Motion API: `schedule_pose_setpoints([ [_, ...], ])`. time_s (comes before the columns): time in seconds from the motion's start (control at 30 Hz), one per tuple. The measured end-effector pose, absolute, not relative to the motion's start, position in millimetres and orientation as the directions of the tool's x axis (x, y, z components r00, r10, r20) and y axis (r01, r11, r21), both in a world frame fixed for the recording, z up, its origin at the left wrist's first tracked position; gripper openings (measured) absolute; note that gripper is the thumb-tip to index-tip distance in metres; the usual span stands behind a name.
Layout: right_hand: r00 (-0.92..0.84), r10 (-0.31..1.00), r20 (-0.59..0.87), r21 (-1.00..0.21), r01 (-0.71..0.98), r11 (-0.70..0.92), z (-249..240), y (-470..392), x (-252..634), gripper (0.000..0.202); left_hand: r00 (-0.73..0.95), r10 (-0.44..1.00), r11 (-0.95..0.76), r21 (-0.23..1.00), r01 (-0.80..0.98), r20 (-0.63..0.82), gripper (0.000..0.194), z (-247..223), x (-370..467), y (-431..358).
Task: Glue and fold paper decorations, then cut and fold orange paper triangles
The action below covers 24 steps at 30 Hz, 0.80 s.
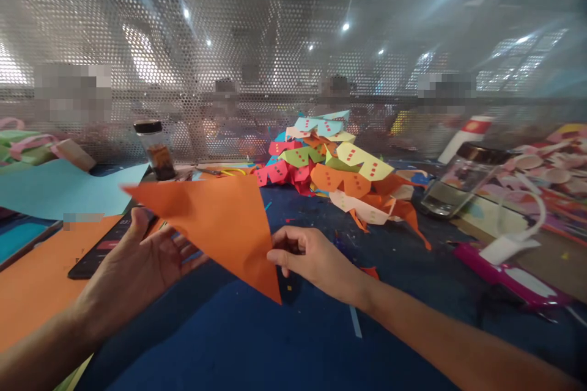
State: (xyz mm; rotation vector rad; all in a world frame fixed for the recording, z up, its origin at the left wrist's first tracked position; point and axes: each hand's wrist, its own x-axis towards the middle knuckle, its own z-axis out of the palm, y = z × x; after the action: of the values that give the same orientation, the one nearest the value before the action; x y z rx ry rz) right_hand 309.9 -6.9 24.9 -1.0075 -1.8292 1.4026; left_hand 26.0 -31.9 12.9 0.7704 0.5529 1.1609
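Note:
An orange paper sheet (224,217), shaped like a triangle, is held up above the blue table. My right hand (305,253) pinches its right edge between thumb and fingers. Behind and below the paper's left part is my left hand (147,263), palm up with the fingers spread; some fingertips are hidden by the sheet. Beyond the paper stands a pile of folded, cut paper pieces in several colours, among them an orange piece (342,181) and a yellow piece (367,160), marked with small red squares.
A dark phone (98,256) and larger orange paper (41,278) lie at left, near light-blue paper (68,189). A lidded jar (158,153) stands behind. At right are a clear jar (452,186) and a magenta device (509,278) with a white cable. Perforated metal screen (275,61) closes the back.

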Motion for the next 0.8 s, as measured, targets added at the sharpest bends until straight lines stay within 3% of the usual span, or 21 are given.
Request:
schedule_pose_setpoints([
  [0.1,-0.497,0.866,0.046,-0.964,0.205,0.169,24.2,-5.1,310.4,0.010,0.359,0.932,0.176,0.811,-0.558,0.045,0.061,2.6,27.4,-30.8],
  [0.23,-0.530,0.848,0.004,-0.951,0.260,0.167,22.0,-8.1,309.1,0.011,0.221,0.969,0.187,0.904,-0.384,-0.106,0.027,-11.5,23.9,-29.4],
  [0.33,-0.556,0.831,-0.017,-0.947,0.275,0.165,21.2,-12.0,308.0,0.013,0.177,0.973,0.202,0.916,-0.348,-0.147,0.014,-12.1,25.2,-30.9],
  [0.5,-0.575,0.818,0.026,-0.948,0.247,0.204,23.2,-13.4,309.4,0.022,0.125,0.979,0.186,0.952,-0.245,-0.159,0.019,-0.7,37.1,-40.1],
  [0.67,-0.564,0.819,0.102,-0.970,0.128,0.208,27.3,-11.6,309.4,0.035,0.265,0.949,0.226,0.954,-0.196,-0.171,0.028,5.0,42.8,-47.9],
  [0.8,-0.504,0.857,0.105,-0.967,0.150,0.206,27.2,-10.3,309.1,0.034,0.301,0.938,0.229,0.960,-0.161,-0.174,0.030,4.0,42.5,-49.6],
])
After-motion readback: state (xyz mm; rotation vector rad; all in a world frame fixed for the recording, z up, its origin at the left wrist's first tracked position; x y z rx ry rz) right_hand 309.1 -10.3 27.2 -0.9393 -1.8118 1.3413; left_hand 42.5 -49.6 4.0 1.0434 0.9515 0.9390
